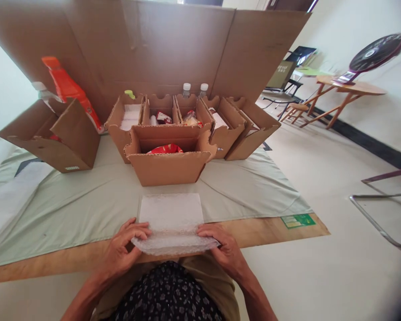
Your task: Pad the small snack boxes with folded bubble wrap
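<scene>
A sheet of bubble wrap (171, 214) lies on the pale green cloth (87, 200) right in front of me, its near edge rolled up. My left hand (123, 247) pinches the left end of that rolled edge. My right hand (222, 247) grips the right end, fingers curled over it. Just beyond the wrap stands an open cardboard box (169, 167) with a red packet (165, 149) inside.
Behind it a row of open cardboard boxes (187, 120) holds snacks, white items and two bottles (194, 90). A larger box (53, 138) with an orange bottle (68, 89) stands at left. A tall cardboard screen (153, 44) backs them. Folding table, chairs and fan at right.
</scene>
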The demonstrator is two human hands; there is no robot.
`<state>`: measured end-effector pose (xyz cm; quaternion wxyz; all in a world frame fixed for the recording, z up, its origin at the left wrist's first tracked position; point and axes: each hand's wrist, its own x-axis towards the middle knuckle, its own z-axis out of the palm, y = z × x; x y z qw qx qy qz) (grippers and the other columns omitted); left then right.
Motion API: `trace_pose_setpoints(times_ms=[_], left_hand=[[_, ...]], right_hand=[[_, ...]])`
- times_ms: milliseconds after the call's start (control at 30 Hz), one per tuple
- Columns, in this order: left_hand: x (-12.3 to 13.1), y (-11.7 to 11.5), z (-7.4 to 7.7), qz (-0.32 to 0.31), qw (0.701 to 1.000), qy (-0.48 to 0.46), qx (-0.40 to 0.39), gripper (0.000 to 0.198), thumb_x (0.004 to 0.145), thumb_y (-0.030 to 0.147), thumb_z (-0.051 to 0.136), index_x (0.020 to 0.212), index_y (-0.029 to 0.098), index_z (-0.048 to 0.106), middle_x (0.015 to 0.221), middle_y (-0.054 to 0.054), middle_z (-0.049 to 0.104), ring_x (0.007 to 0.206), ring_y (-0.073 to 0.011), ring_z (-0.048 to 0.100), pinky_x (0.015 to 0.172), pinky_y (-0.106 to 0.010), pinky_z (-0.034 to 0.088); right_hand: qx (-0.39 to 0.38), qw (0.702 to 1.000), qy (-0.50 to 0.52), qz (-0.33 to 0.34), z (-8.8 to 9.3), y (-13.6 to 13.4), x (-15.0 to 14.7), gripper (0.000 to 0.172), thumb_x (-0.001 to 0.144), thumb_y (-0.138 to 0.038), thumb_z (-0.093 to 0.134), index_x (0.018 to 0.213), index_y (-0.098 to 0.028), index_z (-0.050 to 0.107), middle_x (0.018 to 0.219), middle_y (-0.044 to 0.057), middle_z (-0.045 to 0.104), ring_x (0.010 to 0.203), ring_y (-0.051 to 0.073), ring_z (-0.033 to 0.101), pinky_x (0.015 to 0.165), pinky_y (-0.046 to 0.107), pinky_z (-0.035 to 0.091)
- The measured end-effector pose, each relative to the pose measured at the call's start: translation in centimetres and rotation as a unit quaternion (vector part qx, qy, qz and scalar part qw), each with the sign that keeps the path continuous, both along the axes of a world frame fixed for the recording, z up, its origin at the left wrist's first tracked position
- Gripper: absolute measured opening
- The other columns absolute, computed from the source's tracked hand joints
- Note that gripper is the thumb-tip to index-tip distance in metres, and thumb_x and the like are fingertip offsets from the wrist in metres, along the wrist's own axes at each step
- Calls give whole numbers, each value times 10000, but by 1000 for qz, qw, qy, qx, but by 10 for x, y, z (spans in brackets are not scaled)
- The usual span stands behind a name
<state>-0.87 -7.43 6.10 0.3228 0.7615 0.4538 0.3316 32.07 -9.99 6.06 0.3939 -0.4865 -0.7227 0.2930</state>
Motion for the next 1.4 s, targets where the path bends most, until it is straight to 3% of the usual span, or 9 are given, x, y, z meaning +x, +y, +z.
trace_pose_setpoints(times_ms=[133, 233, 333, 467, 667, 833, 1000, 1200, 1400], left_hand=[[2, 2, 4, 37, 998, 26, -47, 158, 861, 313, 566, 917, 246, 698, 1008, -47, 793, 1097, -266, 703, 1096, -518, 430], [8, 8, 7, 115, 988, 55, -88, 277, 878, 436, 532, 852, 221, 704, 901, -60, 774, 890, -250, 716, 836, -391, 552], [16, 14, 9, 167, 979, 69, -94, 322, 880, 470, 496, 748, 219, 649, 734, -27, 705, 704, -204, 655, 673, -316, 511], [22, 19, 6, 207, 971, 94, -79, 272, 853, 450, 518, 810, 226, 666, 771, -32, 717, 756, -228, 658, 737, -350, 499], [21, 26, -1, 214, 968, 119, -59, 261, 881, 428, 499, 864, 235, 674, 811, -38, 733, 761, -227, 658, 738, -352, 500], [22, 35, -5, 211, 955, 210, -17, 286, 873, 386, 499, 997, 203, 682, 779, -56, 714, 767, -256, 660, 781, -385, 495], [21, 35, -3, 216, 935, 280, -8, 387, 905, 402, 498, 1160, 144, 633, 931, -100, 706, 824, -272, 659, 802, -400, 488], [22, 43, -1, 183, 931, 314, -39, 268, 906, 404, 479, 864, 191, 637, 871, -91, 670, 860, -283, 649, 798, -394, 479], [22, 43, 5, 188, 951, 240, -56, 191, 857, 351, 449, 749, 235, 554, 775, -49, 671, 758, -246, 644, 749, -372, 474]], right_hand=[[-51, 998, -15, -33, 6, 2, -4, 254, 889, -191, 520, 1021, -236, 733, 989, 55, 782, 930, 213, 715, 852, 344, 541], [-87, 993, -15, -79, 11, 7, -11, 234, 932, -311, 522, 971, -209, 728, 909, 56, 770, 845, 213, 704, 769, 310, 527], [-116, 986, -20, -120, 13, 13, -19, 294, 950, -395, 500, 826, -198, 680, 721, 24, 694, 686, 190, 638, 629, 273, 468], [-126, 978, -31, -166, 12, 20, -26, 336, 951, -432, 484, 708, -218, 577, 600, -12, 588, 566, 160, 537, 547, 262, 386], [-103, 969, -97, -202, 8, 29, -32, 307, 947, -417, 487, 720, -229, 571, 654, 12, 647, 600, 175, 575, 583, 280, 389], [-65, 944, -232, -225, 3, 34, -31, 175, 927, -309, 535, 970, -201, 667, 885, 78, 717, 807, 245, 661, 701, 322, 444], [-22, 929, -281, -240, 1, 42, -19, 307, 924, -333, 580, 1174, -166, 644, 1060, 122, 706, 947, 293, 657, 834, 396, 481], [-86, 943, -258, -189, 7, 83, -25, 420, 869, -330, 638, 1235, -122, 633, 1085, 166, 704, 1008, 320, 629, 890, 427, 461], [-126, 961, -207, -135, 23, 81, -30, 94, 853, -279, 603, 824, -202, 648, 733, 23, 660, 721, 197, 601, 680, 293, 426]])
